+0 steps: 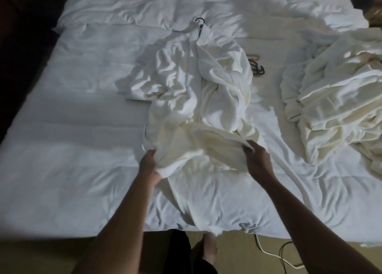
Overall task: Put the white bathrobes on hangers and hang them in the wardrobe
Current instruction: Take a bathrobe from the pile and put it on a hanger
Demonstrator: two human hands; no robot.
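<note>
Both hands, left hand (149,164) and right hand (256,160), grip the hem of the white bathrobe (192,91) spread on the bed (62,129), its black hanger (200,21) hooked at the collar, where a sharp tug could slip it off.
</note>
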